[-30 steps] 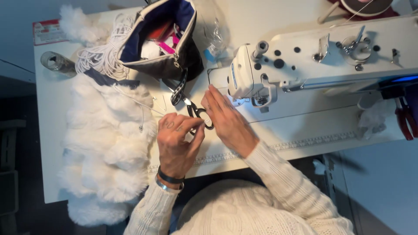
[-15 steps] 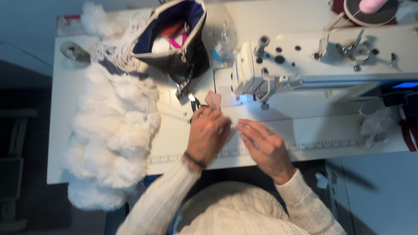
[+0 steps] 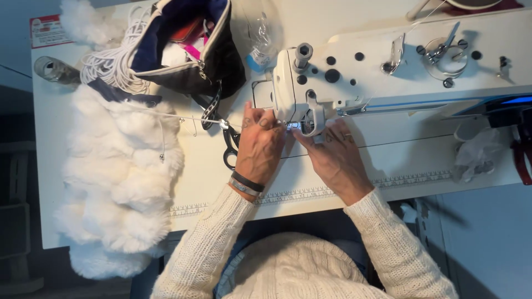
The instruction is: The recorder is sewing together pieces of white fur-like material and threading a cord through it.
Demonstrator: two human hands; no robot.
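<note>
White fur (image 3: 116, 182) lies on table (image 3: 388, 166) left of machine (image 3: 399, 66), not yet under needle, while left hand (image 3: 260, 145) & right hand (image 3: 335, 158) meet at needle area, fingertips pinching sth small, prob. thread, w/ scissors (image 3: 230, 145) beside.

Seen from above, the person wears a cream, chunky cable-knit sweater that fills the bottom centre of the frame, its ribbed texture clear across the shoulders and down both long sleeves. The sleeves end at the wrists in slightly looser knit cuffs. On the wrist of the left hand (image 3: 259, 145), just left of the frame's centre, sit two bands side by side: one dark, one pale and metallic-looking, possibly a bracelet. The right hand (image 3: 336, 158), just right of centre, carries what looks like a thin ring on one finger, though it is too small to be sure.
</note>
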